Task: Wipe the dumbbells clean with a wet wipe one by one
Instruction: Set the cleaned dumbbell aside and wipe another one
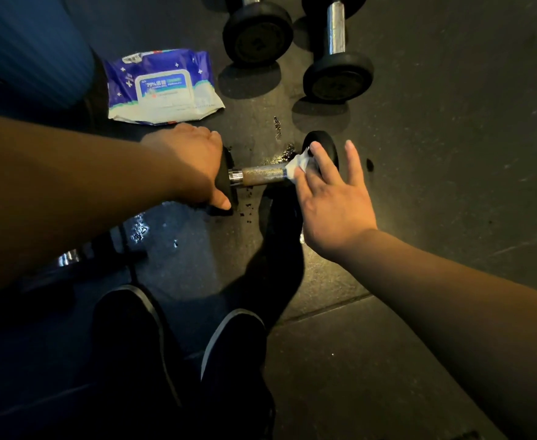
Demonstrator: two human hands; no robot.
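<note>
A small dumbbell (262, 175) with black heads and a knurled metal handle lies crosswise on the dark rubber floor. My left hand (194, 161) clasps its left head. My right hand (330, 198) presses a white wet wipe (297, 165) against the right end of the handle, by the right head (325, 144); the little finger sticks out loose. A blue and white pack of wet wipes (162, 87) lies flat on the floor just beyond my left hand.
Two more black dumbbells, one (257, 36) and another (338, 58), lie further away on the floor. A blue ribbed roll (29, 46) is at the top left. My two dark shoes (229, 350) are below. Wet patches (140, 230) shine on the floor.
</note>
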